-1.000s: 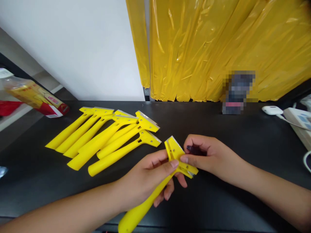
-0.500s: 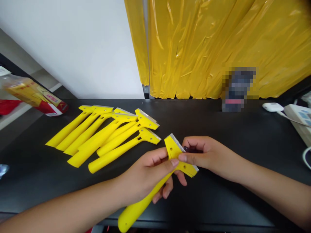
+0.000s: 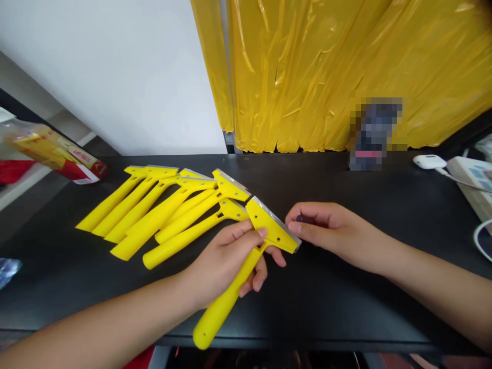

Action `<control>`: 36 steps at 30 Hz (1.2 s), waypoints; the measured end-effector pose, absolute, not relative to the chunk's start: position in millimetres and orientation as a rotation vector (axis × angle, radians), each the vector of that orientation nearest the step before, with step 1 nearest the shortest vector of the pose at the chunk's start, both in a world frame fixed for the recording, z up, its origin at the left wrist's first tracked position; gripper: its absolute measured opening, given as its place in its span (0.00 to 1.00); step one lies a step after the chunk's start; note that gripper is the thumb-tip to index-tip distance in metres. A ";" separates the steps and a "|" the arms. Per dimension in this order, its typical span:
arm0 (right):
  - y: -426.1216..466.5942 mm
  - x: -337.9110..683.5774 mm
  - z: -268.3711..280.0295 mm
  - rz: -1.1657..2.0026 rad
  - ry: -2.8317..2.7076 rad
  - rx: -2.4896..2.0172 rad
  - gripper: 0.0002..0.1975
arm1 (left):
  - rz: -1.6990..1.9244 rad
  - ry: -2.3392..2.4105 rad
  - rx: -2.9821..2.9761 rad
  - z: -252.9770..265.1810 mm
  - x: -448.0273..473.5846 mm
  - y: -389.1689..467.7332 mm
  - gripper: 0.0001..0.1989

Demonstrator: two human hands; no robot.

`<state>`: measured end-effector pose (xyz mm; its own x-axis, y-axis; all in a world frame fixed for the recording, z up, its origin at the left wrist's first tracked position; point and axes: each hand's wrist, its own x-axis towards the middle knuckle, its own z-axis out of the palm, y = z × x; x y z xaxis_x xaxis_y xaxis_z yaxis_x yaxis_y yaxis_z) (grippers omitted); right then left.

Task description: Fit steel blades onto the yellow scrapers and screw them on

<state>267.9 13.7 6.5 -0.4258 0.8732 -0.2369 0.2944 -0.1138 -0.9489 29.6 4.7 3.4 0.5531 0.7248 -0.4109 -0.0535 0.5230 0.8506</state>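
Observation:
My left hand (image 3: 223,261) is closed around a yellow scraper (image 3: 221,310) just below its wide head, thumb on top. The scraper's head points up and to the right, with a metal blade edge and two small holes showing. My right hand (image 3: 334,225) is closed just right of that blade edge, thumb against index finger. Inside it lies a thin dark object (image 3: 306,220), mostly hidden by the fingers. Several other yellow scrapers (image 3: 134,225) lie overlapping on the black table to the left, heads toward the back.
On the black table (image 3: 384,307), a red and yellow package (image 3: 57,151) lies at the left edge. A blurred-out dark object (image 3: 372,136) stands at the back. At the right are a white earphone case (image 3: 430,162) and a white device (image 3: 471,177). Yellow plastic sheeting (image 3: 326,66) hangs behind.
The scraper in my left hand has shifted up and left, its head now overlapping the nearest lying scraper. My right fingers have come off the scraper's head, still holding the thin dark object.

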 end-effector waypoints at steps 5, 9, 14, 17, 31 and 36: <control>9.6 261.8 2.4 1.602 -1.702 -1.304 0.19 | 0.526 0.855 0.905 2.5 29.5 4.4 0.13; 9.6 259.2 1.4 1.576 -1.708 -1.326 0.20 | 0.547 0.866 0.919 -0.7 30.3 2.3 0.13; 9.7 263.8 2.8 1.508 -1.708 -1.380 0.22 | 0.591 0.912 0.930 3.4 29.3 5.7 0.13; 10.4 270.3 4.1 1.357 -1.738 -1.462 0.23 | 0.683 0.967 0.931 11.6 25.6 13.0 0.14; 4.7 262.8 -23.5 0.557 -2.575 -1.119 0.29 | 0.885 0.983 0.896 19.5 20.5 22.4 0.14; 6.2 250.2 -29.5 0.393 -2.721 -1.126 0.34 | 0.884 0.961 0.913 18.0 20.5 20.3 0.15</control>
